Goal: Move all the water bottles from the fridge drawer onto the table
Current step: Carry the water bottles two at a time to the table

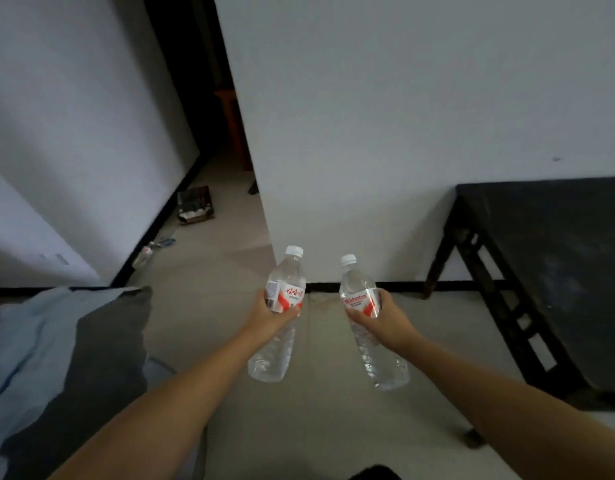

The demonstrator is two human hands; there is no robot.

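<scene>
Left hand grasps one bottle around its label; right hand grasps a second bottle likewise. Both bottles are capped, tilted, held apart above the floor. Dark table stands to the right, against the wall.

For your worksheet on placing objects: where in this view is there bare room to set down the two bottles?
The dark table on the right shows a bare top from its front edge back to the white wall. The left hand and right hand each grip a water bottle. Clutter lies along the left baseboard; fabric fills the lower left.
</scene>
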